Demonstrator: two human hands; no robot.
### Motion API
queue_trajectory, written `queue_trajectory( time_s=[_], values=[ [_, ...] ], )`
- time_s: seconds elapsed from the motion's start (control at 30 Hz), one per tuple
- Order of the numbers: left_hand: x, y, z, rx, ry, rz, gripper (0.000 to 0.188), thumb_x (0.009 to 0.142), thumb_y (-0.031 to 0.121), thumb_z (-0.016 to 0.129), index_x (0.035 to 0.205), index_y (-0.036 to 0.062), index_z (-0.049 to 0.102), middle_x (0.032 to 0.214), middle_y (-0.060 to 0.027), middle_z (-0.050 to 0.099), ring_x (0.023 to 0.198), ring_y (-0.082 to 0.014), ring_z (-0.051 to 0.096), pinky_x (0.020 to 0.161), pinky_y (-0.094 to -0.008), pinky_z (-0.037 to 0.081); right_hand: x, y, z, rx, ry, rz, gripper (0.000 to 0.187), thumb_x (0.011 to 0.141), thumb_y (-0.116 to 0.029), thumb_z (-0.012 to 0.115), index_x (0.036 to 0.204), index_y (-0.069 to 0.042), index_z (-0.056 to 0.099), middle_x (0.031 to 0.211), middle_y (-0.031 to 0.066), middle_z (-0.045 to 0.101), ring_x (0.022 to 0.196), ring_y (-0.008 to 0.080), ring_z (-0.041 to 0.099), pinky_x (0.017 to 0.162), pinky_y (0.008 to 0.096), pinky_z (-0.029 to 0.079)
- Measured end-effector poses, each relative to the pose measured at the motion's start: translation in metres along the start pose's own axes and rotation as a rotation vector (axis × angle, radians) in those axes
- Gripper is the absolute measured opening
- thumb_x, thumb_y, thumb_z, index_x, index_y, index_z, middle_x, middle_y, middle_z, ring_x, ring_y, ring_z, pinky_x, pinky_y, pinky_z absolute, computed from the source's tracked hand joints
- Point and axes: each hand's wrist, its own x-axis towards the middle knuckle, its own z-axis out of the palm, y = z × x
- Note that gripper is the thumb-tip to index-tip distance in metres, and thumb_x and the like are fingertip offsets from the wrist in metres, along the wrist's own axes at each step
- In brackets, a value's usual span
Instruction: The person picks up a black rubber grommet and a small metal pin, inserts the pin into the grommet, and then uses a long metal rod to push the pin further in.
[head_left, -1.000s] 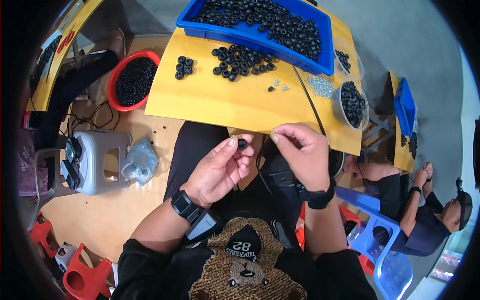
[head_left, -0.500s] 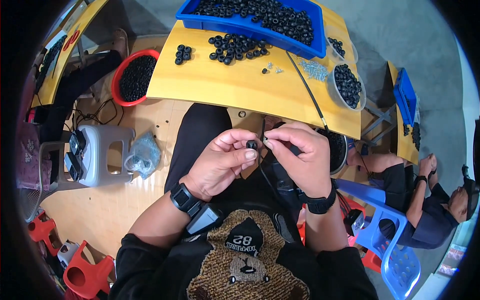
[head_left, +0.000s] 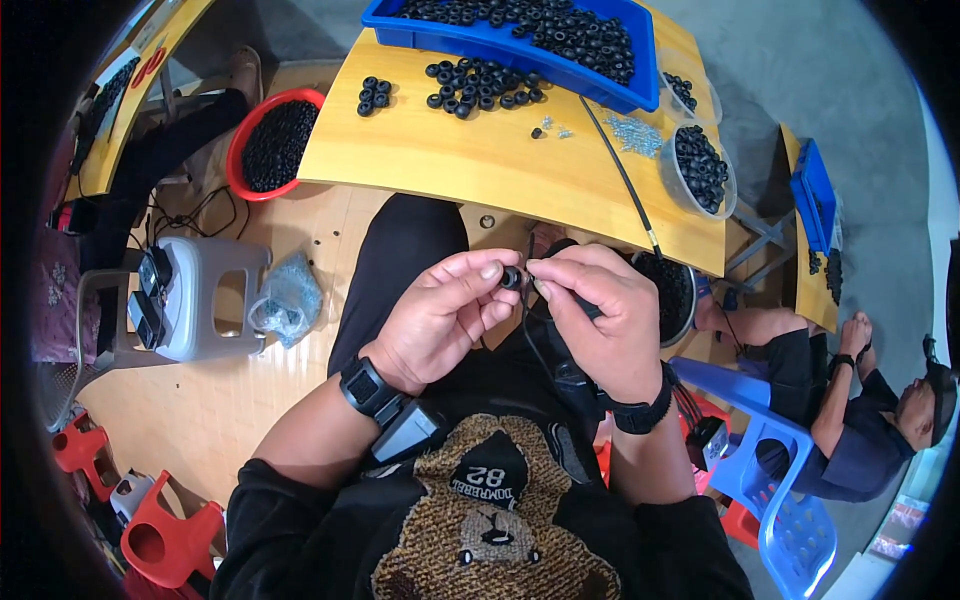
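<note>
Above my lap, my left hand [head_left: 440, 315] pinches a small round black part [head_left: 511, 278] between thumb and fingers. It looks like the ringed black pieces heaped on the table. Close on its right side, my right hand [head_left: 605, 315] is closed in a pinch. What its fingertips grip is mostly hidden and too small to name. Behind the fingertips runs a thin dark cord. Past my hands, a pile of loose black pieces [head_left: 470, 85] lies on the yellow table [head_left: 400, 150], along with scattered small clear or silvery bits [head_left: 634, 136].
A blue tray [head_left: 440, 38] of black pieces stands at the table's far side, clear tubs [head_left: 727, 190] at its right. A thin black rod [head_left: 620, 170] lies near them. Left are a red basin [head_left: 238, 175] and grey stool [head_left: 200, 300]. A person [head_left: 860, 430] sits at right.
My two hands have come closer together, and the black part in my left fingers has turned and now meets my right fingertips. The whole view has shifted slightly.
</note>
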Motion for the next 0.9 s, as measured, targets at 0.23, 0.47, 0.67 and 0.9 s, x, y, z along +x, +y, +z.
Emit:
queue_trajectory(
  time_s=[0.23,0.47,0.67,0.9],
  values=[
    [0.001,-0.003,-0.002,-0.01,0.001,0.013,0.022,0.093,0.006,0.055,0.114,0.0024,0.059,0.1,-0.0065,0.065,0.087,-0.0127,0.064,0.08,-0.0238,0.053,0.003,0.0,0.01,-0.177,-0.022,-0.136,0.023,0.075,0.007,0.063,0.096,0.0,0.067,0.088,0.0119,0.062,0.077,0.0246,0.061,0.068,0.0296,0.049],
    [0.007,-0.003,-0.013,-0.181,-0.051,0.023,0.021,0.092,0.004,0.055,0.113,0.0024,0.058,0.099,-0.006,0.064,0.088,-0.0125,0.063,0.081,-0.023,0.053,0.01,-0.015,0.022,-0.275,-0.033,-0.179,0.028,0.074,0.006,0.062,0.102,0.0,0.064,0.091,0.0133,0.06,0.082,0.0302,0.059,0.073,0.0356,0.049],
    [0.008,0.0,-0.017,-0.274,-0.034,0.007,0.023,0.092,0.004,0.056,0.114,0.0009,0.056,0.097,-0.0076,0.063,0.083,-0.0118,0.062,0.078,-0.0228,0.053,0.006,-0.009,0.022,-0.183,-0.024,-0.166,0.025,0.076,0.002,0.06,0.101,0.003,0.061,0.094,0.0153,0.058,0.085,0.0315,0.056,0.075,0.0378,0.047],
    [0.008,0.004,-0.018,-0.256,-0.006,-0.001,0.022,0.093,0.007,0.054,0.114,0.0007,0.056,0.095,-0.0077,0.063,0.083,-0.0132,0.061,0.078,-0.025,0.051,0.012,-0.003,0.026,-0.168,-0.09,-0.169,0.023,0.076,0.001,0.061,0.099,0.002,0.062,0.093,0.0137,0.059,0.086,0.0312,0.057,0.076,0.0379,0.047]
  ],
)
